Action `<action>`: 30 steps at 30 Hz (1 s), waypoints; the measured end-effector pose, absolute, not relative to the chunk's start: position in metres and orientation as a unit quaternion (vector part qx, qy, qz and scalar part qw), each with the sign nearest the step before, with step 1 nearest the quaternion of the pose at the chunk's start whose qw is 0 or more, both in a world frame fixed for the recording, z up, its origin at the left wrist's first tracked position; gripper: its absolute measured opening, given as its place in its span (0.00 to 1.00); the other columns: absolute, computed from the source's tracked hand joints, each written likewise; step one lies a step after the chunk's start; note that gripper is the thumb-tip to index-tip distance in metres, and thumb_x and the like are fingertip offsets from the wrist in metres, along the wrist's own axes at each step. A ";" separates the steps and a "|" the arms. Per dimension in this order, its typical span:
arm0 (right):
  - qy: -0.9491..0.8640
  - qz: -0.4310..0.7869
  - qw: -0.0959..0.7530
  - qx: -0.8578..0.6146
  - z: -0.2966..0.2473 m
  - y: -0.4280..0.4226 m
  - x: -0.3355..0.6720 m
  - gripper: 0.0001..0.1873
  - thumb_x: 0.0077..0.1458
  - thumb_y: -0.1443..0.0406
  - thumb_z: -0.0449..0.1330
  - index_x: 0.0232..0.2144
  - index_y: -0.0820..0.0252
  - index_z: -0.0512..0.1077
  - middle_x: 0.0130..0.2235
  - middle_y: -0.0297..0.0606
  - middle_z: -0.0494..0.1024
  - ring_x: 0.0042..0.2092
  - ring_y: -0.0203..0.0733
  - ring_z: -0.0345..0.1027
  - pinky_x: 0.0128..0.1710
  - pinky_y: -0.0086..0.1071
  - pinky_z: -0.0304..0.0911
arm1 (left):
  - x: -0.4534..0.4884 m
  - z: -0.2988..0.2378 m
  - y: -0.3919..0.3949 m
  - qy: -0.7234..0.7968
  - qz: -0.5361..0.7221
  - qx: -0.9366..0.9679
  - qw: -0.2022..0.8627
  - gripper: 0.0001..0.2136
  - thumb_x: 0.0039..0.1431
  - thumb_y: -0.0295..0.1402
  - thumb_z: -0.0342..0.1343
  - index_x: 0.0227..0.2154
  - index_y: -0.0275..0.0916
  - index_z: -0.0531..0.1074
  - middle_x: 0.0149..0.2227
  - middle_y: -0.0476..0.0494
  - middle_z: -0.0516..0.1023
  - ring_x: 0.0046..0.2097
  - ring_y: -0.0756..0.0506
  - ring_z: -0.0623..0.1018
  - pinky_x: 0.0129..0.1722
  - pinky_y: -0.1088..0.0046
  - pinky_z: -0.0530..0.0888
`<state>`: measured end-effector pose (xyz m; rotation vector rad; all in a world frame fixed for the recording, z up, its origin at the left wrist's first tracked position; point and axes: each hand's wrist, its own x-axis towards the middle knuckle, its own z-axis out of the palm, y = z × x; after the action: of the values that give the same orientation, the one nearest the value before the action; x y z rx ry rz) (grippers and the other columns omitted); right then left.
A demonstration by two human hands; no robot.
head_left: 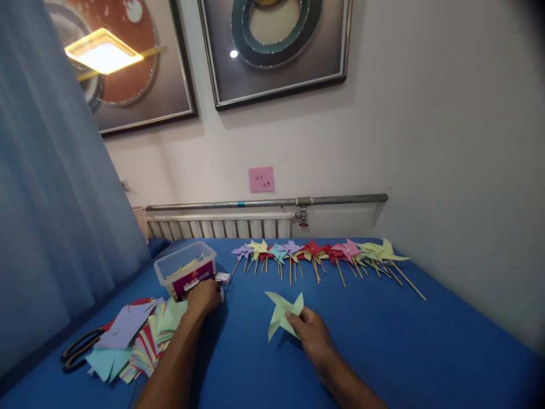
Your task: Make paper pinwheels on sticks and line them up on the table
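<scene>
Across the lower half of the view spreads a desk (426, 352) covered in blue cloth, pushed up against a pale wall. To its left hangs a blue curtain (51, 227). Two framed pictures (276, 51) hang high on the wall, and below them a grey pipe (264, 202) runs above a white radiator (221, 227), with a pink note (261, 179) stuck just over the pipe.

Along the far edge of the desk lies a row of pinwheels (323, 253) on wooden sticks, in purple, yellow, blue, red, pink and green, overlapping one another. At the near left sits a loose pile of coloured paper (140, 341), with black scissors (79, 352) partly tucked under its left side. Behind the pile stands a clear plastic box (185, 267) holding wooden sticks.

The left hand (204, 298) rests knuckles up against the front of the plastic box, its fingers curled downward; whether they grip anything cannot be told. A small white box (223, 278) lies just beside it.

The right hand (313, 332) is near the middle of the desk, its fingers pinched on one blade of a green paper pinwheel (281, 312) that has no stick. The pinwheel lies low on the cloth, well apart from the row behind it.
</scene>
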<state>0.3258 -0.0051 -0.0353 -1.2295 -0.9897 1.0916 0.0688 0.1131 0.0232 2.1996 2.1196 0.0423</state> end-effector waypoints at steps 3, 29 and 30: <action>-0.405 0.491 0.574 -0.515 -0.040 -0.004 0.326 0.20 0.46 0.52 0.66 0.37 0.60 0.80 0.34 0.41 0.86 0.37 0.52 0.80 0.37 0.36 0.71 | 0.068 0.022 0.110 0.695 0.021 0.717 0.045 0.16 0.61 0.30 0.50 0.42 0.38 0.83 0.48 0.30 0.84 0.52 0.32 0.82 0.47 0.60 0.77; -0.390 0.485 0.580 -0.525 -0.042 -0.004 0.327 0.24 0.43 0.49 0.67 0.37 0.60 0.81 0.34 0.42 0.86 0.39 0.56 0.81 0.37 0.38 0.72 | 0.072 0.042 0.090 0.708 0.059 0.704 -0.017 0.16 0.63 0.33 0.49 0.43 0.35 0.81 0.46 0.28 0.84 0.49 0.34 0.82 0.45 0.62 0.74; -0.388 0.484 0.580 -0.529 -0.041 -0.004 0.327 0.23 0.44 0.50 0.67 0.37 0.60 0.81 0.33 0.41 0.86 0.39 0.56 0.81 0.37 0.38 0.72 | 0.076 0.043 0.086 0.689 0.069 0.721 -0.007 0.15 0.63 0.32 0.50 0.42 0.36 0.81 0.44 0.30 0.84 0.47 0.35 0.82 0.44 0.64 0.74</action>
<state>0.3272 -0.0036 -0.0414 -1.2360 -0.9059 1.1309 0.0755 0.0863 0.0428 2.2752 2.1759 0.2185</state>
